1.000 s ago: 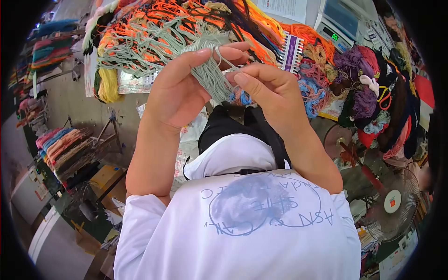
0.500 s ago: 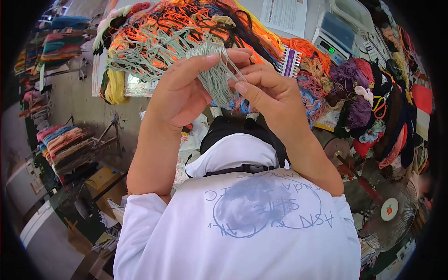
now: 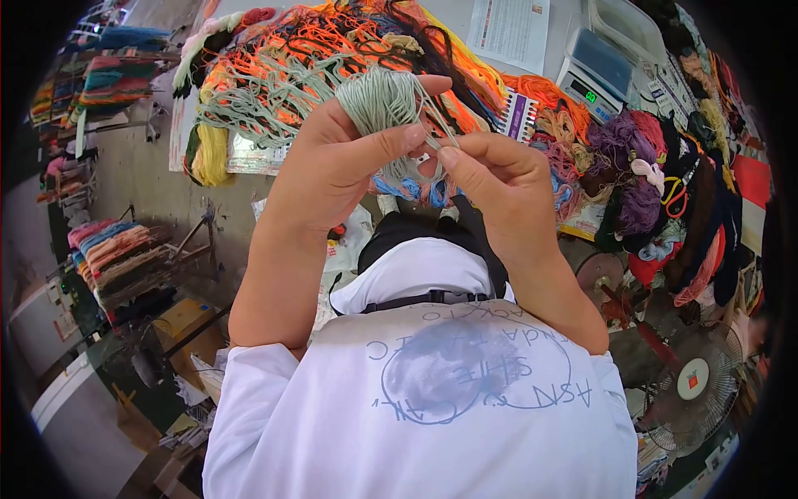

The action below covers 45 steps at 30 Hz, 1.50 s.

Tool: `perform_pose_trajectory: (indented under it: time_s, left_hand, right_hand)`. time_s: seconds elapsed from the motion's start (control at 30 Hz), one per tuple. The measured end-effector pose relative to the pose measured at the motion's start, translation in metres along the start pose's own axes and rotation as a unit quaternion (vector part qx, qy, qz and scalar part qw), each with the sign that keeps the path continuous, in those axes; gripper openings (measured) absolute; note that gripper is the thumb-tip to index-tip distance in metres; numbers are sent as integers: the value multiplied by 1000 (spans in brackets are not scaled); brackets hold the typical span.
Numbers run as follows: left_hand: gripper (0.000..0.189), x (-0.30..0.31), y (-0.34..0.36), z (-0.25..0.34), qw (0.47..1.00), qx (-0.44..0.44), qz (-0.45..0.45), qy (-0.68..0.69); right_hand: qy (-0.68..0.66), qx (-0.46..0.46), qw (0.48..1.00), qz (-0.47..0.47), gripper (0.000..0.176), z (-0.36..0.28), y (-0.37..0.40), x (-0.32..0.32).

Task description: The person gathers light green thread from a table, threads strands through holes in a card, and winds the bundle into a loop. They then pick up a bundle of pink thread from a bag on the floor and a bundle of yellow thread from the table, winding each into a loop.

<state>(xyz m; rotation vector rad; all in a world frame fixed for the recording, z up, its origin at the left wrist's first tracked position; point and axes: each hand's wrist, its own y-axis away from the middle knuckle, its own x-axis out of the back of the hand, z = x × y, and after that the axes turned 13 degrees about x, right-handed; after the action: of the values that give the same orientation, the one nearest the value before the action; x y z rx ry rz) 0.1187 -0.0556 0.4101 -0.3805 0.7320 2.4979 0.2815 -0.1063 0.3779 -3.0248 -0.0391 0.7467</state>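
A pale grey-green hank of yarn (image 3: 381, 98) is looped over the fingers of my left hand (image 3: 345, 162), whose thumb presses toward the strands. Several strands run across from it to my right hand (image 3: 499, 170), which pinches them between thumb and index finger. Both hands are close together over the table's near edge. More grey-green yarn (image 3: 266, 96) spreads to the left on top of a pile of orange and black yarn (image 3: 349, 37). Part of the hank is hidden behind my left hand.
Behind my right hand lie a spiral-bound card (image 3: 519, 115) and a digital scale (image 3: 592, 79). Purple and red yarn (image 3: 636, 141) and yellow-handled scissors (image 3: 675, 193) are at the right. A fan (image 3: 694, 378) stands low right; yarn racks (image 3: 116, 249) stand left.
My left hand has turned and its thumb has come down near the right fingers. The hank now lies across the back of the left fingers. My right hand has shifted slightly right.
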Motion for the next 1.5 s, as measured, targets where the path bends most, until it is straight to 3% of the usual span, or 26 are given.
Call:
perform_pose_trajectory:
  time_s: [0.6, 1.17, 1.5]
  left_hand:
    - [54, 3, -1, 4, 994, 51, -56, 82]
    - [56, 5, 1, 8, 994, 67, -66, 57]
    - [49, 13, 0, 7, 993, 63, -90, 40]
  right_hand:
    - [-52, 17, 998, 15, 9, -3, 4, -2]
    - [-87, 45, 995, 17, 9, -6, 7, -11]
    - [-41, 48, 998, 4, 15, -2, 5, -8]
